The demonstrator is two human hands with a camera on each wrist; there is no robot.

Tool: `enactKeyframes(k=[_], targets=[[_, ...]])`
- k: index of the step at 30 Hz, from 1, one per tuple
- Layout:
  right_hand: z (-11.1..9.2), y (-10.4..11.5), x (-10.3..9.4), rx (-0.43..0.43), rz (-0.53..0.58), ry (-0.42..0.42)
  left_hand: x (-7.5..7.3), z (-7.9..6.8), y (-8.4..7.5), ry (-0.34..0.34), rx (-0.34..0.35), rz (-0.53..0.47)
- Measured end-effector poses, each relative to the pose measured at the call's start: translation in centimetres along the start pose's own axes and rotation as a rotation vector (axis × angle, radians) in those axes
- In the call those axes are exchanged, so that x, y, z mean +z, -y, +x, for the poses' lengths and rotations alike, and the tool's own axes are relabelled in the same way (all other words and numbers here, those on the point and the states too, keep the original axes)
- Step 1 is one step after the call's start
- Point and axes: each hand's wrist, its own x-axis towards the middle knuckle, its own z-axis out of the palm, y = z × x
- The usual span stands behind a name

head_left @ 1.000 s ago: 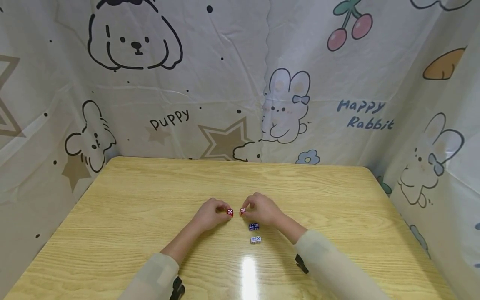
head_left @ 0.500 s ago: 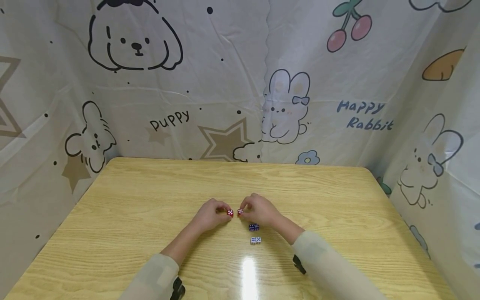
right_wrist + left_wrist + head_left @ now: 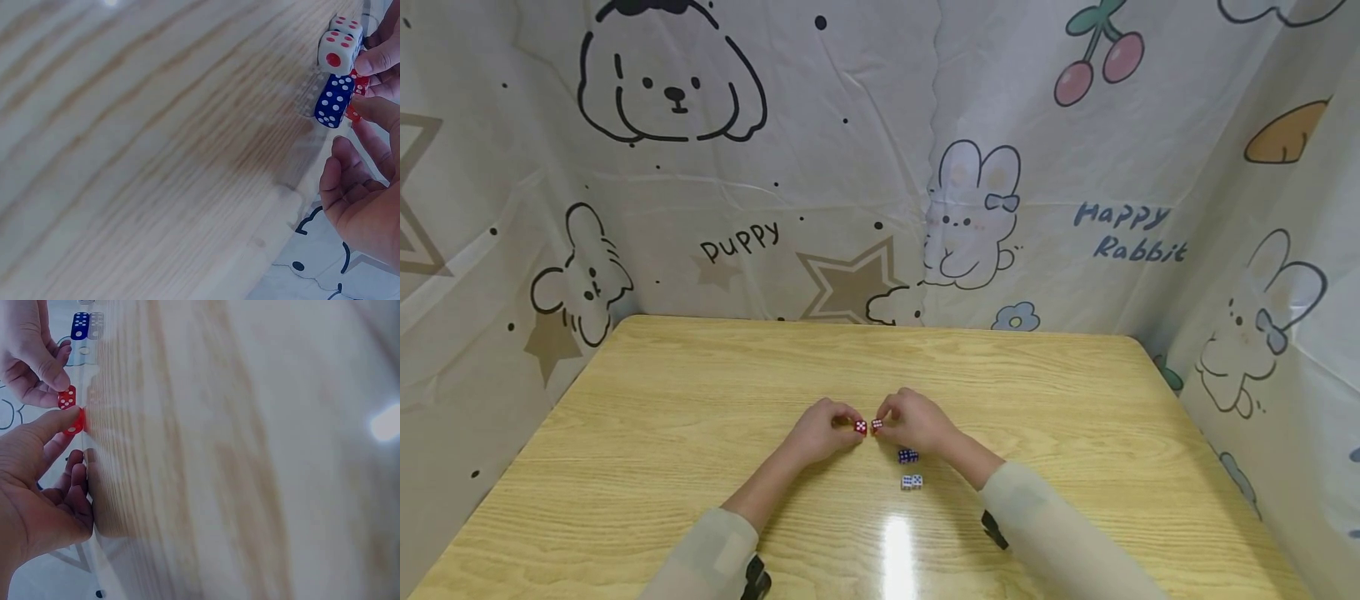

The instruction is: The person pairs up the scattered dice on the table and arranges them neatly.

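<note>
My left hand (image 3: 822, 431) pinches a red die (image 3: 861, 427) between thumb and finger at the middle of the wooden table. Facing it, a second red die (image 3: 877, 425) is pinched by my right hand (image 3: 919, 422). A narrow gap separates the two red dice in the head view. In the left wrist view the left thumb covers part of its red die (image 3: 75, 425). A pair of blue dice (image 3: 907, 457) sits side by side just below the right hand. Nearer to me lies a pair of white dice (image 3: 912, 482), also side by side.
The wooden table (image 3: 700, 367) reaches back to a printed cloth (image 3: 850, 183) hanging behind it and along both sides. Light reflects off the tabletop near the front. Dark bands show at both sleeves (image 3: 707, 550).
The right hand has moved a little left with its red die, narrowing the gap to the other red die. My left hand and the blue and white dice stay in place.
</note>
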Motion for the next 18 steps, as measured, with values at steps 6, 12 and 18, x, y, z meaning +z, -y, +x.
enactKeyframes(k=[6,12,18], targets=[[0.15,-0.01,0.14,-0.01,-0.01,-0.002,0.13,0.08,0.06,-0.006,-0.009,-0.009],[0.3,0.11,0.3,-0.013,-0.017,0.0,0.03,0.0,-0.05,-0.006,-0.013,-0.01],[0.31,0.2,0.47,-0.005,-0.022,-0.001,0.09,0.0,0.02,-0.002,-0.004,0.005]])
